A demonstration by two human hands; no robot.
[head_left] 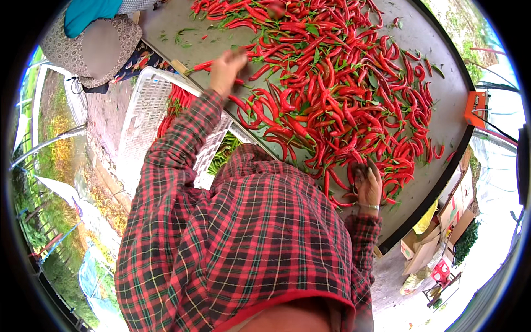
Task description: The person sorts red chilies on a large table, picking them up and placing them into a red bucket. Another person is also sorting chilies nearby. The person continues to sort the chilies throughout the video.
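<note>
A large grey metal table (438, 182) carries a spread of red chili peppers (326, 99) with green stems and stray leaves. My left hand (231, 67) is over the table's left edge beside several loose peppers; its fingers are bent and motion-blurred, so any grip is unclear. At the near right of the pile, my right hand (367, 182) has curled, darkened fingers against the peppers; what they hold, if anything, is hidden. Below the left edge, behind my left arm, a white slotted crate (141, 116) contains red peppers, and green ones (221, 155) show lower down.
A person in patterned cloth and teal (110, 39) is at the upper left, beside the table. An orange box with cables (475, 108) is fixed at the right rim. Cardboard boxes (428, 249) and a red stool (441, 271) stand below on the right.
</note>
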